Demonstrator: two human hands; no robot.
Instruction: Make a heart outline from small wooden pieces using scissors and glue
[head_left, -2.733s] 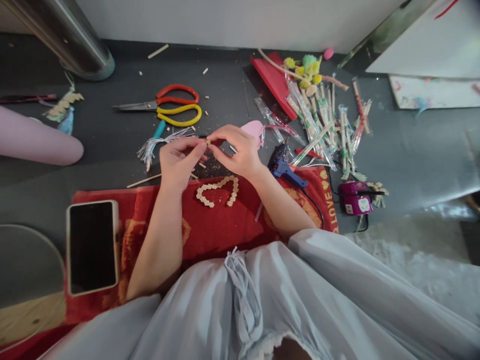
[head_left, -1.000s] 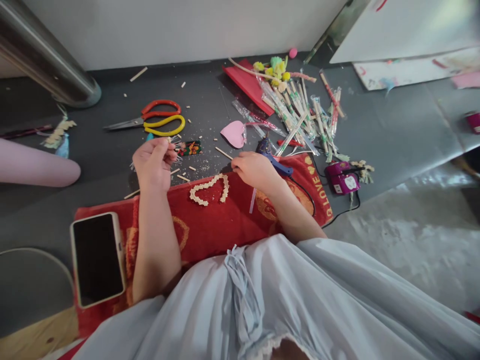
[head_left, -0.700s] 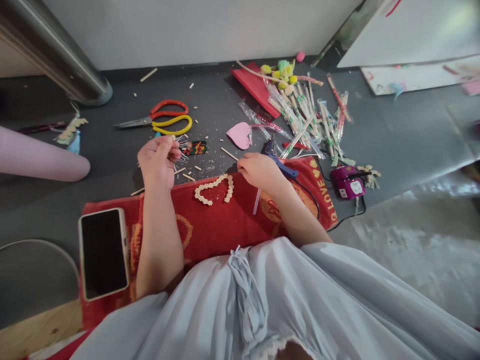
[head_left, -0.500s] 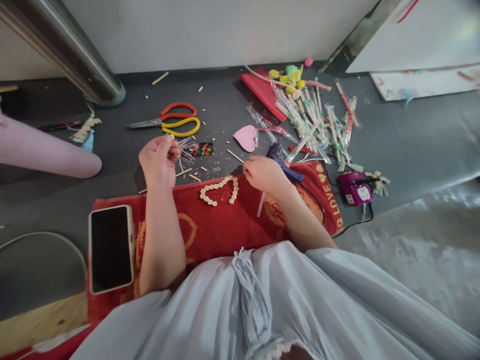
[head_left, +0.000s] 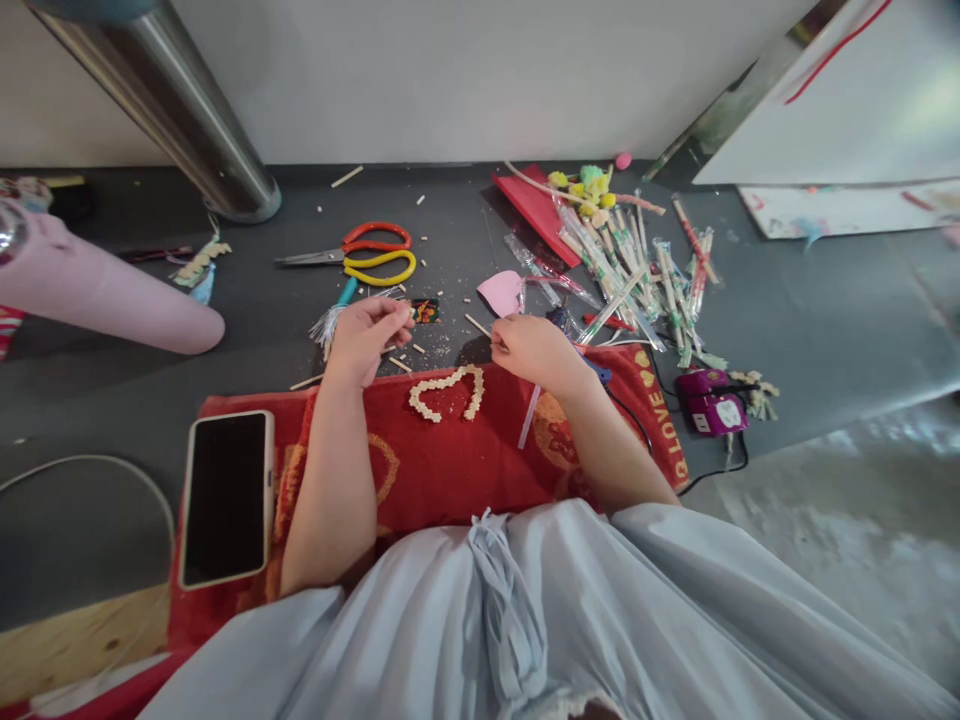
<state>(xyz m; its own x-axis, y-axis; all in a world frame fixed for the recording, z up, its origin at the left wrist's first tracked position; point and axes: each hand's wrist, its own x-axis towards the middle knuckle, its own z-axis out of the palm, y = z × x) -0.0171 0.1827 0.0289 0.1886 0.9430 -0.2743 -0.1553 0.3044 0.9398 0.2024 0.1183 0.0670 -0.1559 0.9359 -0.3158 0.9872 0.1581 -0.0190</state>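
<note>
Your left hand pinches sth tiny, can't tell what; right hand grips a thin stick. Careless wrist could scatter the bead heart.

**Stick and beaded heart**

A thin pale wooden stick lies slantwise on the dark floor, its near end pinched by the right hand. Just beside it, a heart outline of small cream beads lies flat on the red towel, its point turned leftward.
</note>
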